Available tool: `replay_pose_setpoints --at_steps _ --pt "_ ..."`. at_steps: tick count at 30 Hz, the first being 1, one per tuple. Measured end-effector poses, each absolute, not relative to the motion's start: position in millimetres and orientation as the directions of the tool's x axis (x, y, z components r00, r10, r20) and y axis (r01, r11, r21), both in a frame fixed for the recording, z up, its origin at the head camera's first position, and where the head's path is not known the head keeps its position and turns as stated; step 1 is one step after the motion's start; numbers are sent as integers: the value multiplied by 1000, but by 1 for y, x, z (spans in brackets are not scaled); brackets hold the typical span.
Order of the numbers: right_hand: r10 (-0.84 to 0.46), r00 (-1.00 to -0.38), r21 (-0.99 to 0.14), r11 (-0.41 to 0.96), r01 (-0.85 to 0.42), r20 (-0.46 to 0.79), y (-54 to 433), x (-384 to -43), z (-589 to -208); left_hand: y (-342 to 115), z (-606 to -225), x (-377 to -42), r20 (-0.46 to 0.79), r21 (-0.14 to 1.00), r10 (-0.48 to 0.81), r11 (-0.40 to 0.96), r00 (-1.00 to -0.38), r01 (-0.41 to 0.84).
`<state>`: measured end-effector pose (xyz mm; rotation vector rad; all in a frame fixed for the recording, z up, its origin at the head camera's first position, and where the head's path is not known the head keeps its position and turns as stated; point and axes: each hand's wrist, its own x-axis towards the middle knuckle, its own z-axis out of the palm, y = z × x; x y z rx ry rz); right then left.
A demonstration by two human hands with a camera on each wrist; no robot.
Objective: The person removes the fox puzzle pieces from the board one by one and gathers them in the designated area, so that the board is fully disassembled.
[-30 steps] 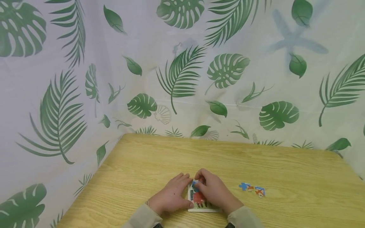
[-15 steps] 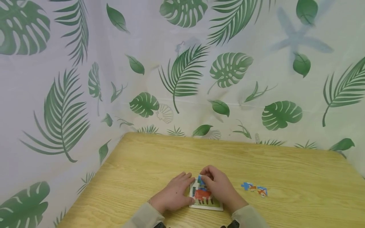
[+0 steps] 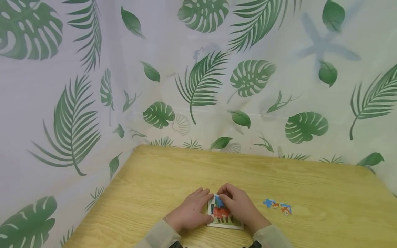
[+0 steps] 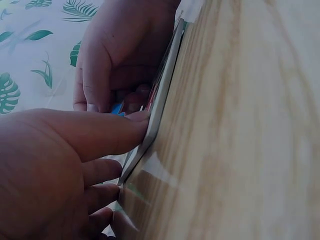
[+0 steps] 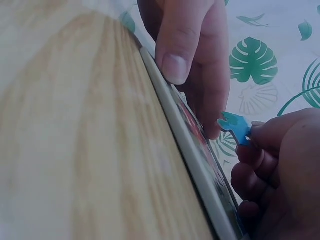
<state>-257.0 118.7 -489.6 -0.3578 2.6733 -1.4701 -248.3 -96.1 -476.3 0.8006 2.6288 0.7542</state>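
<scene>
A small picture puzzle in a pale tray [image 3: 225, 226] lies on the table, with a red shape and dark stripes over green in its picture. My left hand [image 3: 193, 208] rests along the tray's left side, its fingers fairly straight and its thumb [image 4: 120, 131] on the rim. Over the upper part of the puzzle, my right hand [image 3: 238, 203] pinches a blue-and-green jigsaw piece [image 5: 237, 127] between thumb and fingertips. The right wrist view shows this piece tilted and above the puzzle's surface. My right hand covers the tray's right side in the head view.
Loose jigsaw pieces in blue, orange and white, one blue-and-orange [image 3: 268, 203] and one fox-like [image 3: 286, 208], lie to the right of my right hand on the wooden table [image 3: 173, 165]. A leaf-printed sheet [image 3: 266, 131] hangs behind and along the left.
My right hand first lifted the blue-and-green piece up and away from the puzzle, then lowered it back toward the tray's upper edge. The left hand stays at the tray's left side.
</scene>
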Motion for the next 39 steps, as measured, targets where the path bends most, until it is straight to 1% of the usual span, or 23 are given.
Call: replay_pose_setpoints --at_steps 4,9,12,19,22,26,31,36,39 --pt "-266 -962 -814 545 -200 59 117 -256 -487 -97 -473 -248 -115 537 581 719 -806 442" --pt "-401 -914 -816 509 -275 59 120 -246 -480 -96 -472 -244 -102 536 576 719 -811 443" --pt "-422 -905 -814 506 -286 55 130 -236 -475 -91 -473 -243 -86 539 588 707 -804 459" --pt "-286 -958 -850 505 -149 -2 157 -227 -471 -90 -474 -243 -100 534 572 721 -814 441" --pt "-226 -974 -830 544 -124 -3 167 -226 -470 -93 -474 -241 -106 539 562 726 -820 427" --pt "-159 -987 -803 590 -82 -17 182 -227 -470 -94 -472 -241 -103 538 572 720 -814 438" --pt "-133 -990 -773 632 -45 -52 199 -233 -472 -92 -471 -240 -107 536 571 723 -814 437" --pt "-89 -990 -744 667 19 -105 215 -242 -473 -94 -471 -241 -110 536 567 726 -816 432" --pt "-94 -989 -728 685 21 -117 225 -247 -472 -94 -472 -241 -112 544 566 723 -817 426"
